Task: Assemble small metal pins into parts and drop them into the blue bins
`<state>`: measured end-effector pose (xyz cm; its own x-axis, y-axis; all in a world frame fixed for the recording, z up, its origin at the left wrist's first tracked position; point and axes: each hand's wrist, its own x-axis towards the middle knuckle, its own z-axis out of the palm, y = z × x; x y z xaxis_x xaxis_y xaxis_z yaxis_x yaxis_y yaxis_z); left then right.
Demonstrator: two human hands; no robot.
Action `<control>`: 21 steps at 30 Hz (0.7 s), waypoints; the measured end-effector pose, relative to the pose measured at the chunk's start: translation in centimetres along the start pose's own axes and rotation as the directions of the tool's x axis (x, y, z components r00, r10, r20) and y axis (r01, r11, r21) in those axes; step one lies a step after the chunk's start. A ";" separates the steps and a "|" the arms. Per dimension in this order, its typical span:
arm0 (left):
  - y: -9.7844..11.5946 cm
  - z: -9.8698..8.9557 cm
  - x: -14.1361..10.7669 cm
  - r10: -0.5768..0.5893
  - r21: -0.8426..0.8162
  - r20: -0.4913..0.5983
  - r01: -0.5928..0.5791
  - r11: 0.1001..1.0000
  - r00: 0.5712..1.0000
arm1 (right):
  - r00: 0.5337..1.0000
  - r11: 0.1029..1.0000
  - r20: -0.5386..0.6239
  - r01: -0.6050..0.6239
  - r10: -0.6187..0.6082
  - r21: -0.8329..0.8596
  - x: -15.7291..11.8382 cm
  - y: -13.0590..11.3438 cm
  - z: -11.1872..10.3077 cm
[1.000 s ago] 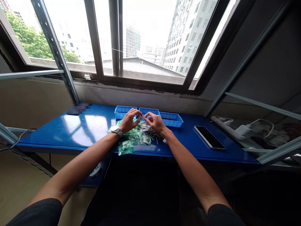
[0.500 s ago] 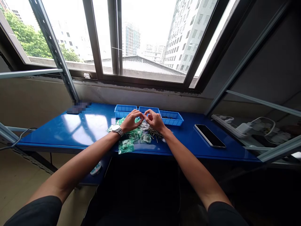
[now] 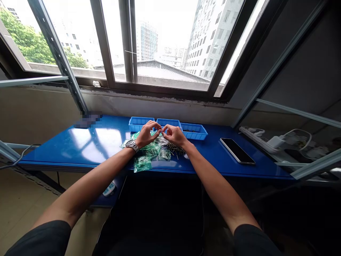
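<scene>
My left hand, with a watch at its wrist, has thumb and fingers closed in a pinch. Facing it, my right hand pinches too, and the fingertips of both hands nearly meet. Whatever lies between the fingertips is too small to make out. Below them a heap of green and clear plastic bags lies near the front of the blue table. Beside the bags, under my right hand, is a loose pile of thin dark screws or pins.
Behind my hands stand three blue bins, the left bin, the middle bin and the right bin, which holds small dark pieces. A phone lies at the right. A power strip sits beyond it, near metal shelf posts.
The whole view has shifted slightly upward. My hands stay pinched together over the bags, with only small finger movements.
</scene>
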<state>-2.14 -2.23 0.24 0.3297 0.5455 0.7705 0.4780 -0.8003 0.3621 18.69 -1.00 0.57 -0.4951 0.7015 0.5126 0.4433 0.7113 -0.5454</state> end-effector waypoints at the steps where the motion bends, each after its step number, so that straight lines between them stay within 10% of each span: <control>1: 0.1 0.0 0.0 -0.005 -0.004 -0.002 0.005 1.000 1.000 | 1.000 1.000 -0.019 0.005 -0.005 -0.010 0.0 -0.1 -0.1; 12: -0.6 0.3 -0.3 0.008 -0.056 0.124 -0.001 0.998 0.992 | 0.988 0.998 -0.140 0.068 -0.065 0.014 -0.2 -0.9 -0.2; 21: -0.2 0.0 -0.1 -0.015 -0.063 0.001 0.015 0.998 1.000 | 0.995 0.999 -0.088 0.040 -0.038 0.016 -0.2 -0.4 -0.4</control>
<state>-2.28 -2.12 0.11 0.3234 0.5573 0.7647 0.4308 -0.8063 0.4054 18.86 -1.38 0.96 -0.4443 0.6749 0.5892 0.4112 0.7379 -0.5351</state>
